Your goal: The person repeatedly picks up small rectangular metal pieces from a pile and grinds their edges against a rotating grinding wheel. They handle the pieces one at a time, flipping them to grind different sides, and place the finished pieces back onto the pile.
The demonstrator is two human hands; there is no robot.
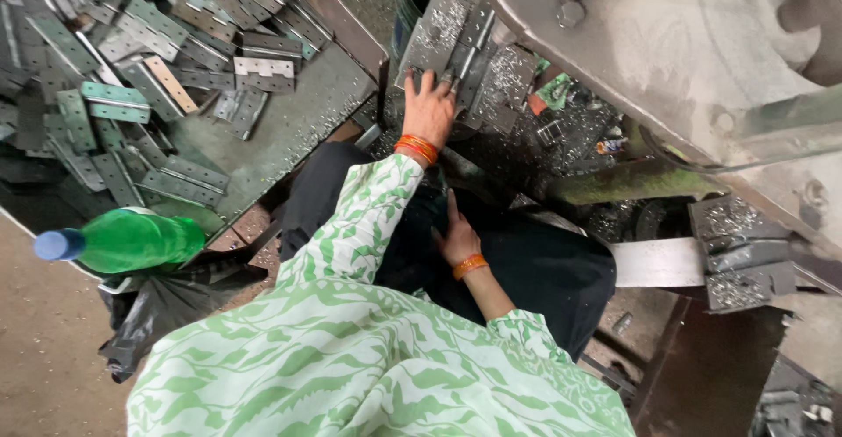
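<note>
Head camera; looks steeply down; close.

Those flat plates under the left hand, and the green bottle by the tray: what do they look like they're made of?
The plates under the left hand look like bare grey metal, probably steel: dull sheen, hinge-like punched holes, bright shavings scattered on them. The green bottle looks like translucent plastic with a blue cap, glossy and light passing through. The right hand rests on dark cloth.
</note>
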